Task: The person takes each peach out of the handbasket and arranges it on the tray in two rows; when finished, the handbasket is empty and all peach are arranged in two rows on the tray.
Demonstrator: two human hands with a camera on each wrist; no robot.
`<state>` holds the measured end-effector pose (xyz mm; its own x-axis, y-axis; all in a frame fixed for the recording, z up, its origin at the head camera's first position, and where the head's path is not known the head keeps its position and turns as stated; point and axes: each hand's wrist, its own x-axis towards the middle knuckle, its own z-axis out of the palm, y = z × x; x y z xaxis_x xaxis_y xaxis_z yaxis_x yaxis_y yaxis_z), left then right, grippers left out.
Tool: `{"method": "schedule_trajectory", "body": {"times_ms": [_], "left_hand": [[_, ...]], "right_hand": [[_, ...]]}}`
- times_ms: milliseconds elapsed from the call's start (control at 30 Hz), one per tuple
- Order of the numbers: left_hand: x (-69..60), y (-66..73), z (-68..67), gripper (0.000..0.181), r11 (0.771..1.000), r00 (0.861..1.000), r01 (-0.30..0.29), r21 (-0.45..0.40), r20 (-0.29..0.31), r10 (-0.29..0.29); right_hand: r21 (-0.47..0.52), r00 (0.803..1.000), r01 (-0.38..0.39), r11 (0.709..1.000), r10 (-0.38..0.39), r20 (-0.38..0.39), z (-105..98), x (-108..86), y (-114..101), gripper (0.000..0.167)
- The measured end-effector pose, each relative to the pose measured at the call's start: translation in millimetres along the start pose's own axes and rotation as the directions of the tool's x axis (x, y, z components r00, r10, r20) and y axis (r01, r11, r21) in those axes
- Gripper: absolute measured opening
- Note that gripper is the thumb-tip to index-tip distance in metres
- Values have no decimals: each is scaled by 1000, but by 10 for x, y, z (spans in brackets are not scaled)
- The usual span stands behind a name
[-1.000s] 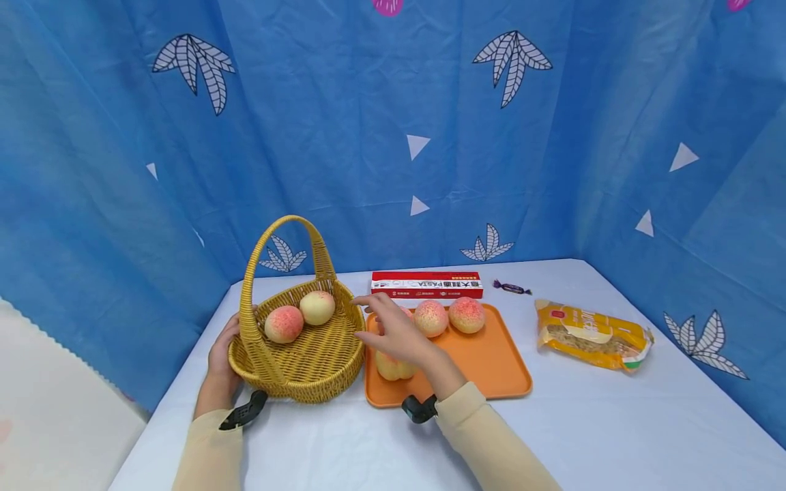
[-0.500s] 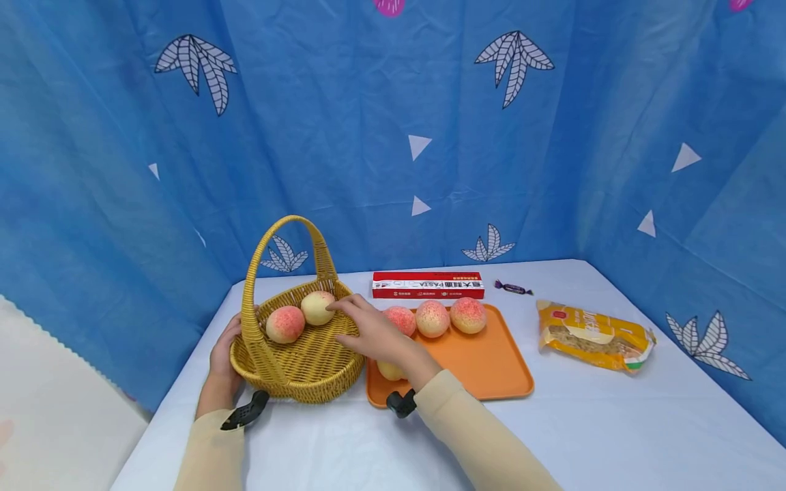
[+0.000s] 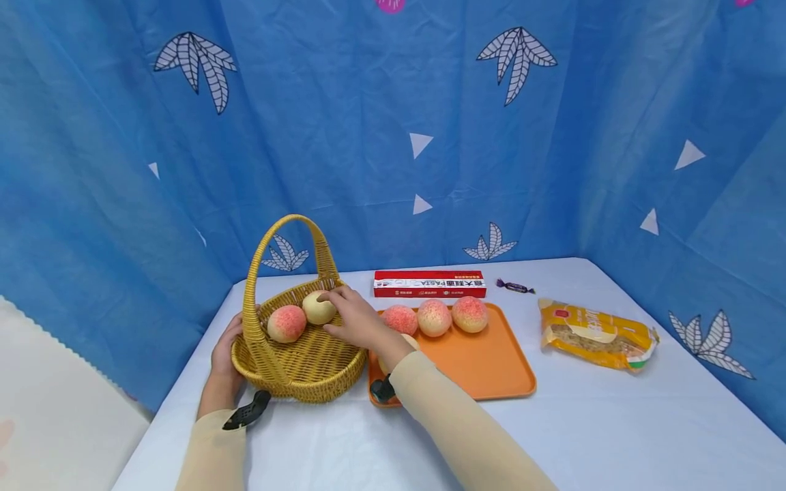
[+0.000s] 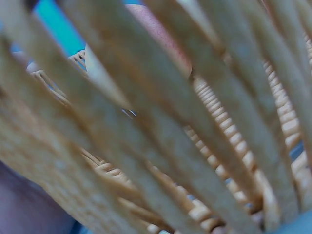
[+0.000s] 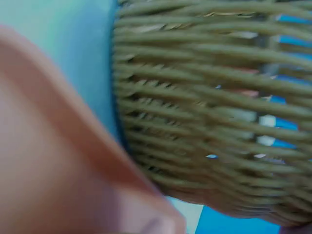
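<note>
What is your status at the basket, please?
Left hand against basket. Right hand at pale peach inside, fingers not closed round it. Nothing visibly blocking.

both forearms (image 3: 457,426) forward, right hand (image 3: 361,320) palm-down

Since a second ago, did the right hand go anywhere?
Yes, the right hand moved left, farther in over the wicker basket, to the pale peach.

The basket (image 3: 328,390) is golden yellow, woven; its left peach (image 3: 286,324) is speckled pink-red over cream, its right peach (image 3: 314,311) pale yellow. The tray (image 3: 485,368) is orange, the box (image 3: 430,284) red with a white band, the candy (image 3: 516,287) purple, the bag (image 3: 595,335) yellow-orange. The curtain (image 3: 344,136) is blue with white leaves and triangles, the bench (image 3: 614,423) white.
</note>
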<state>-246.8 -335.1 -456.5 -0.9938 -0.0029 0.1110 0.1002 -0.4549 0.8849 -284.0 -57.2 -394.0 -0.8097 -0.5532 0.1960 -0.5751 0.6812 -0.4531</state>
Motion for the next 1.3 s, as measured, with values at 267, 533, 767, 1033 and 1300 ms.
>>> {"method": "schedule_trajectory", "body": {"times_ms": [267,533,767,1033,1300], "left_hand": [[-10,-4,3,35,999,1000,-19,37,9,18],[7,-4,1,33,999,1000,-1,52,-11,1],[5,-14,-8,33,998,1000,-9,59,-11,10],[13,-12,-7,32,998,1000,1,57,-23,0],[7,7,17,32,997,999,20,78,-39,-17]], "right_hand": [[-140,1000,13,990,-9,25,57,145,31,68],[-256,991,25,966,10,135,37,240,-1,88],[-249,991,5,969,28,129,55,276,-30,85],[-233,998,-2,972,18,66,79,267,-26,65],[-243,999,6,970,4,43,97,250,-21,47]]}}
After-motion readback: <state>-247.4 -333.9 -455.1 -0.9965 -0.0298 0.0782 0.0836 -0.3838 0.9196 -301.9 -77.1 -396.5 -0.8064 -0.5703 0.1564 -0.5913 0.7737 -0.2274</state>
